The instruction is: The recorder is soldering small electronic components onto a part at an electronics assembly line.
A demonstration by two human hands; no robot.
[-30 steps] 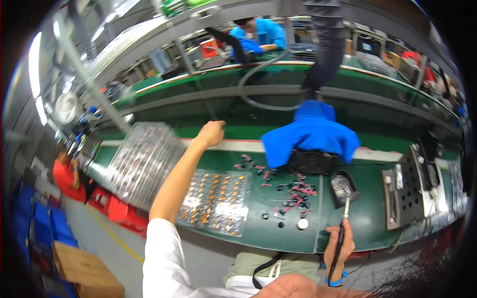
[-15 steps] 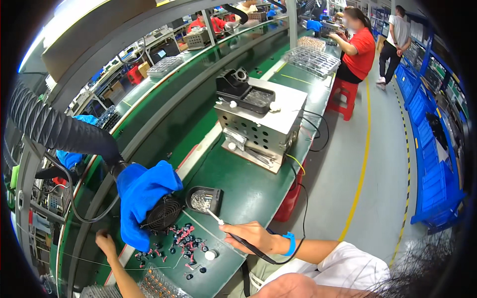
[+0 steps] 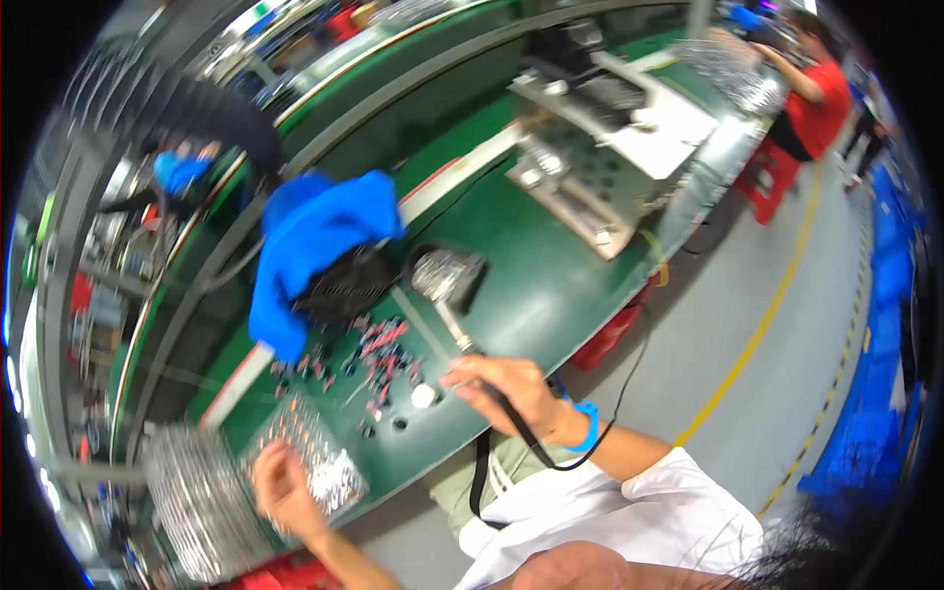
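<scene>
My right hand (image 3: 521,398) is wrapped round a soldering iron (image 3: 454,327), whose cord hangs down past my wrist. The iron's front end reaches the small dark holder with metal wool (image 3: 440,273). My left hand (image 3: 282,484) hovers at the left edge of a clear plastic tray (image 3: 313,442) that has small orange-brown parts in it. Motion smears its fingers, and whether it touches the tray is unclear. Between the hands lies a scatter of small black parts with pink-red leads (image 3: 385,356), beside a white round piece (image 3: 424,395).
Left of the tray is a stack of clear trays (image 3: 202,501). A blue cloth (image 3: 320,246) drapes over a black fan (image 3: 346,285). Farther along the bench stands a perforated metal box (image 3: 580,162). A person in red (image 3: 824,103) works at the far right.
My view has turned, so the bench sits differently. My left hand has come back from the far left side to the clear tray. The soldering iron stays in my right hand.
</scene>
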